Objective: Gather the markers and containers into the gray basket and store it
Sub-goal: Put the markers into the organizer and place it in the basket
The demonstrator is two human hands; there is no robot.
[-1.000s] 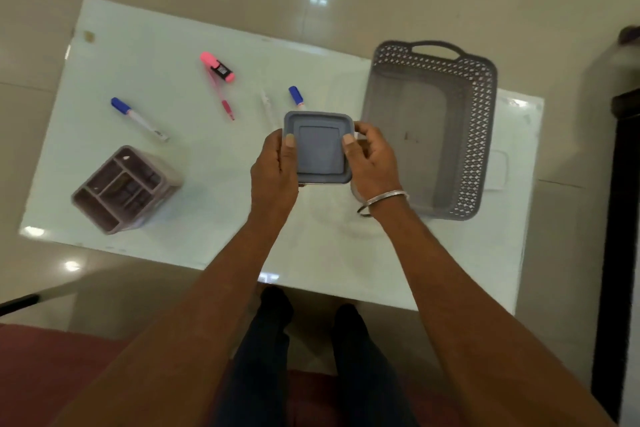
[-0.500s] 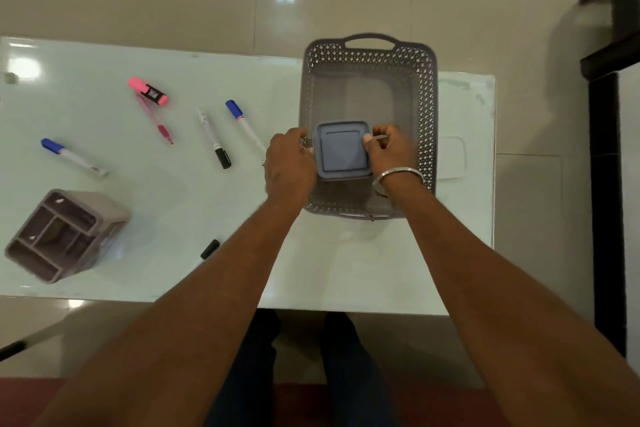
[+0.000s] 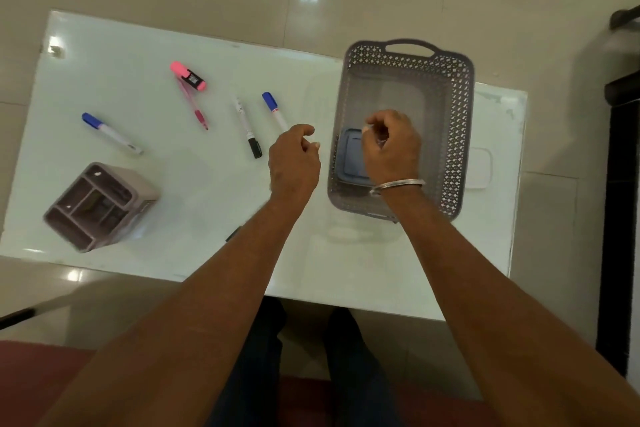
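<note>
The gray basket [image 3: 453, 114] stands on the right side of the white table [image 3: 194, 191]. A gray square lidded container [image 3: 349, 158] lies inside it near the left wall, partly hidden by my right hand [image 3: 391, 149], which hovers above it with curled fingers and holds nothing. My left hand [image 3: 294, 163] hangs just left of the basket, fingers loosely curled, empty. On the table lie a pink highlighter [image 3: 188, 76], a thin pink pen [image 3: 194, 106], two blue-capped markers [image 3: 110, 133] [image 3: 274, 110] and a black-capped marker [image 3: 247, 130]. A gray divided organizer [image 3: 98, 206] sits at the left front.
A small black cap or object [image 3: 233, 233] peeks out beside my left forearm near the table's front edge. A white lid-like piece [image 3: 479, 168] lies right of the basket. Dark furniture [image 3: 623, 184] stands at the far right. Tiled floor surrounds the table.
Both hands carried the lidded container over the basket, set it down inside and let go. My left hand has drawn back out to the left of the basket.
</note>
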